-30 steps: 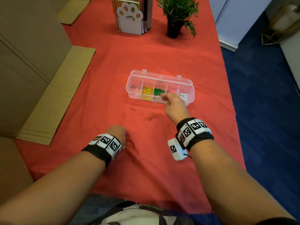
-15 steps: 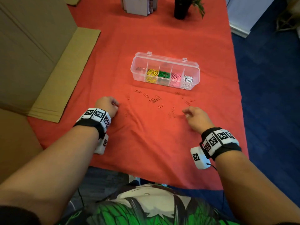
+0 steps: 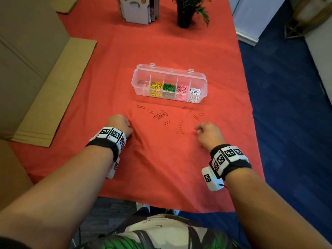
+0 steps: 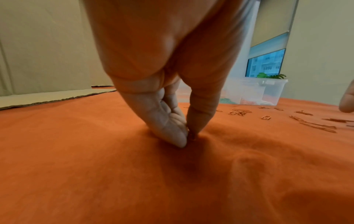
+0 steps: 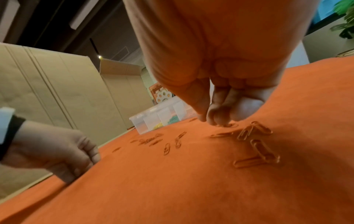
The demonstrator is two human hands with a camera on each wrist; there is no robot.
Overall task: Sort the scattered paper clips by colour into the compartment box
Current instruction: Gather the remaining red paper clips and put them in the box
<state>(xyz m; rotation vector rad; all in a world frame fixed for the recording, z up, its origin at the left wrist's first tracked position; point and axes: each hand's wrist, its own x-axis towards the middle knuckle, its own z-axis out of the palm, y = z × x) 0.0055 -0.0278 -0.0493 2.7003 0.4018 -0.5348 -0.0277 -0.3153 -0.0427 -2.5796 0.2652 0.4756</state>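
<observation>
The clear compartment box stands open mid-table, with yellow, green, pink and white clips in separate cells. Its leftmost cell looks nearly empty. Several red paper clips lie scattered on the red cloth in front of it. My left hand is down at their left end; in the left wrist view its thumb and forefinger pinch a small red clip against the cloth. My right hand is at the right end, fingers curled, its thumb and forefinger tips meeting on the end of a red clip.
Flat cardboard and a big carton lie along the table's left side. A paw-shaped book stand and a potted plant stand at the far end. The table's right edge drops to blue carpet.
One second ago my right hand was at the box; it has drawn back to the loose red clips. My left hand has moved forward onto a clip at the left.
</observation>
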